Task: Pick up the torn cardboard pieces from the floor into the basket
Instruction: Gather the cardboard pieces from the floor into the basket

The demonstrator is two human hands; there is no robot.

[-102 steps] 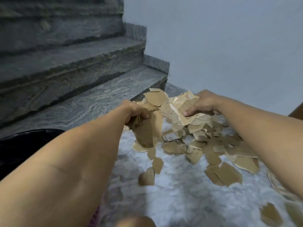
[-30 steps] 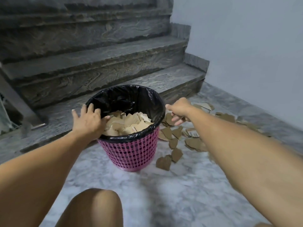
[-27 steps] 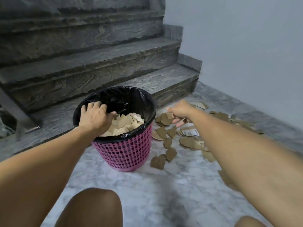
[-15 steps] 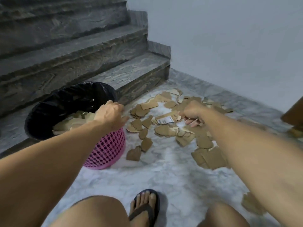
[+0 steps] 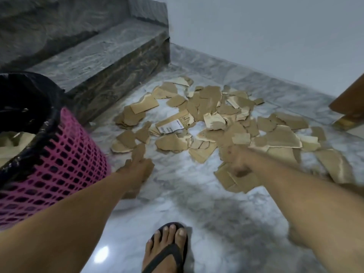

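Torn brown cardboard pieces (image 5: 206, 119) lie scattered over the marble floor, one with a white printed label (image 5: 173, 125). The pink mesh basket (image 5: 65, 154) with a black liner (image 5: 29, 95) stands at the left, with cardboard inside it. My left hand (image 5: 137, 166) is low beside the basket, fingers stretched onto a small piece (image 5: 138, 151) on the floor. My right hand (image 5: 235, 160) is down on the near edge of the pile, blurred by motion. Its fingers are hidden, so I cannot tell whether it grips anything.
Grey stone steps (image 5: 102, 62) rise behind the basket and a pale wall (image 5: 266, 36) runs behind the pile. A brown wooden edge (image 5: 350, 103) juts in at the right. My foot in a black flip-flop (image 5: 167, 251) stands on the floor at the bottom centre.
Both hands dropped the earlier handfuls into the basket. My left hand has left the rim and gone down to the floor pieces, and my right hand has lowered onto the pile. The view turned right.
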